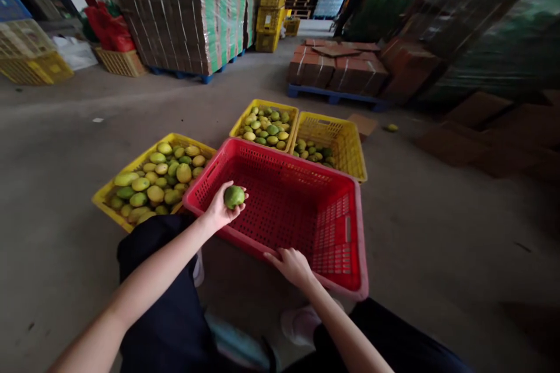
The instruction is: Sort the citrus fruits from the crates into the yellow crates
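Observation:
A green lemon point(234, 197) rests in my left hand point(224, 207), palm up, with the fingers curled round it. That hand is over the left part of a large red plastic crate point(336, 227), whose perforated floor shows. My right hand point(292, 266) grips the crate's near rim, its thumb along the edge and its other fingers partly hidden. Left of the red crate, a yellow crate point(101, 200) is full of green and yellow lemons point(156, 180). Behind it are a second yellow crate point(242, 119) full of lemons and a third point(350, 148) with some lemons at its left end.
My knees flank the red crate's near side. Farther back, flat cartons point(335, 64) lie on a blue pallet point(332, 96), beside a tall wrapped stack point(175, 11) and stacked yellow crates point(269, 17). A loose lemon point(392, 127) and cardboard point(464, 134) lie on the floor at right.

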The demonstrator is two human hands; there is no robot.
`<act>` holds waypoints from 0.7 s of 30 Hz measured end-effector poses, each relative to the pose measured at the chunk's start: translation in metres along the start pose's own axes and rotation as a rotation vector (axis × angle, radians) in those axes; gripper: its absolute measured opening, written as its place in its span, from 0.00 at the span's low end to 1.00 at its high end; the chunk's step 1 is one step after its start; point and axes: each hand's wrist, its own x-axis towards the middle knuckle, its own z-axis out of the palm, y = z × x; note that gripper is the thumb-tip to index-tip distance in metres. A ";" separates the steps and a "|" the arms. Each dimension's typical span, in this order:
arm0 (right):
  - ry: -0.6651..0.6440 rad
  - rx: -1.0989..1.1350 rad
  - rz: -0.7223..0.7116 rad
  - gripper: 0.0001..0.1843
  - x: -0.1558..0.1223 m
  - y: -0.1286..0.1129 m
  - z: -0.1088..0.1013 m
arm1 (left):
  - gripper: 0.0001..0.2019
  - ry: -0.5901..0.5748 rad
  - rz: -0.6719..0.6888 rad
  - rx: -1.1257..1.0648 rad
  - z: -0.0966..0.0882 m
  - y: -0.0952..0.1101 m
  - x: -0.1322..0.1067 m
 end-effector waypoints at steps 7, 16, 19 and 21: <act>0.133 -0.185 0.063 0.30 -0.011 -0.005 0.004 | 0.15 -0.067 0.000 -0.002 0.007 0.005 -0.014; 0.148 -0.242 0.117 0.26 -0.065 0.046 0.025 | 0.13 -0.090 0.031 -0.036 0.011 0.003 -0.012; 0.143 -0.225 0.120 0.24 -0.087 0.090 0.026 | 0.13 -0.082 0.006 -0.016 0.017 -0.001 -0.008; 0.116 -0.201 0.121 0.23 -0.098 0.121 0.021 | 0.13 -0.071 -0.006 0.000 0.021 -0.005 -0.006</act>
